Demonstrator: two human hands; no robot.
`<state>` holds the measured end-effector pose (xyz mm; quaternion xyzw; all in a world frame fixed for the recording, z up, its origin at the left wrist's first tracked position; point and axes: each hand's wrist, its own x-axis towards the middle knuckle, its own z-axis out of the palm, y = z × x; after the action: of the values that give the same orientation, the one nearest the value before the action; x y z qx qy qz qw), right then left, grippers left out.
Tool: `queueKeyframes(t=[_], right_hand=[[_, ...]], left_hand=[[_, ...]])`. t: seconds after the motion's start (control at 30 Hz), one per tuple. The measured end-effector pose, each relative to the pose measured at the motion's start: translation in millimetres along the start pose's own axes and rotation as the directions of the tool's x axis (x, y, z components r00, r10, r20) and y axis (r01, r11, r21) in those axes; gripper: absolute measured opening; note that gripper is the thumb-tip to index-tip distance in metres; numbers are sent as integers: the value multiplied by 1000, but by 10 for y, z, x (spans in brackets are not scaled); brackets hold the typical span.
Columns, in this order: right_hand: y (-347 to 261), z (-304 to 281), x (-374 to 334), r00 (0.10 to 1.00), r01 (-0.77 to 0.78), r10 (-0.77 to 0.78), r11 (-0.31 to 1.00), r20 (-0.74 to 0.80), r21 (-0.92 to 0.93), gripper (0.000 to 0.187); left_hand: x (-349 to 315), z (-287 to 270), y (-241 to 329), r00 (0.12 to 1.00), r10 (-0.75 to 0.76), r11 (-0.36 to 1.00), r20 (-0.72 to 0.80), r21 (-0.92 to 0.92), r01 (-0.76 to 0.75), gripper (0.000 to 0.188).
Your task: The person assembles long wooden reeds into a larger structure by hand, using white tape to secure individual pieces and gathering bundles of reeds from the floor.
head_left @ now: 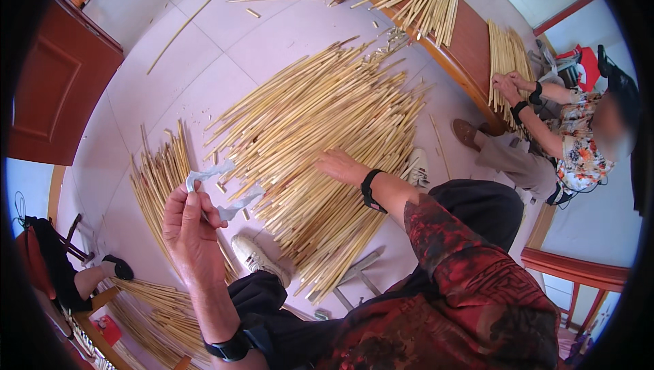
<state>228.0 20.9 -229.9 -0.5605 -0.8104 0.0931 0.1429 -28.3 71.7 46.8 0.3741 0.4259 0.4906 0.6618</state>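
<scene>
The left hand (193, 230) is pinching one pale strip (243, 200) near one large pile of sticks (306, 121), too many to count, which is covering tiled floor (167, 98). The right hand (342, 166) is resting on the pile; I cannot tell whether it is gripping any. One co-worker (582, 138) is handling another bunch (505, 50) near one bench (463, 60).

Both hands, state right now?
Left hand: closed, pinching a pale blue strip.
Right hand: at the big pile of thin sticks; whether it grips any can't be told.
</scene>
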Motion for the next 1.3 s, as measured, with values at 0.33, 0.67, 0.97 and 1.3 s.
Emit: queueKeyframes(t=[0.33,0.67,0.97,1.3], right_hand=[[-181,245,-152,982,-191,187,952,38,239,11],[-603,478,-1278,110,-588,-181,781,977,211,36],[-1100,643,-1431,140,-461,-276,832,951,309,50],[-979,1147,-1511,635,-536,-109,650,765,538,37]], left_hand=[[35,-28,-23,1000,9,998,5,62,-9,17],[-3,7,-5,994,-22,998,105,67,15,20],[13,106,-99,998,-65,993,25,105,62,16],[-19,130,-118,994,-98,984,50,157,89,16]])
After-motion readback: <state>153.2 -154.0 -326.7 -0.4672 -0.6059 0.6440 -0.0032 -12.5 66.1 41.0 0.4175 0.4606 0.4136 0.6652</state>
